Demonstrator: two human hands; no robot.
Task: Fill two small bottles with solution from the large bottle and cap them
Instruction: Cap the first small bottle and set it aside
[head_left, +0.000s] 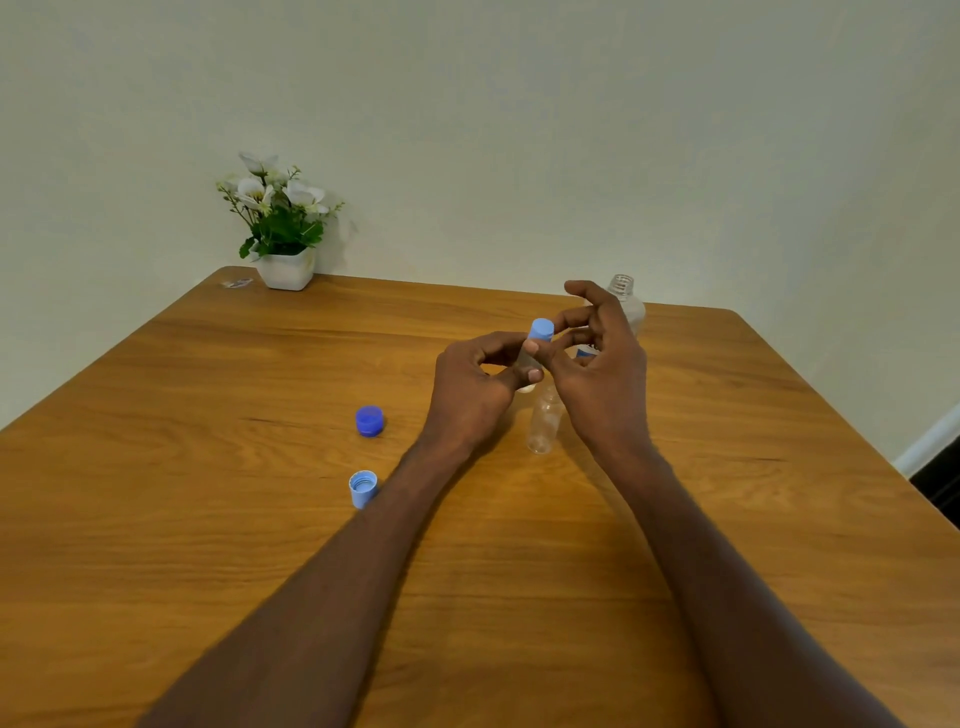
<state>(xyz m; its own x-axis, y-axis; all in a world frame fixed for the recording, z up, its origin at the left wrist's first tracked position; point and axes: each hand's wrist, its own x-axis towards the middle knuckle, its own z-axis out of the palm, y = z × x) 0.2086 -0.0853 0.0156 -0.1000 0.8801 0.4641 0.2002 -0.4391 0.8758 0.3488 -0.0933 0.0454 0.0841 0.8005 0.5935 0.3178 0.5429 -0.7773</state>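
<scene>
My left hand grips a small clear bottle tilted above the table, most of its body hidden by the fingers. A light blue cap sits on its top, with the thumb and fingertips of my right hand on that cap. A second small clear bottle stands uncapped on the table just below both hands. The large clear bottle stands open behind my right hand, partly hidden. A light blue cap lies open side up by my left forearm. A darker blue cap rests further back.
The wooden table reaches to a pale wall. A white pot of white flowers stands at the far left corner, with a small clear wrapper beside it. The table's right edge drops off near a dark floor strip.
</scene>
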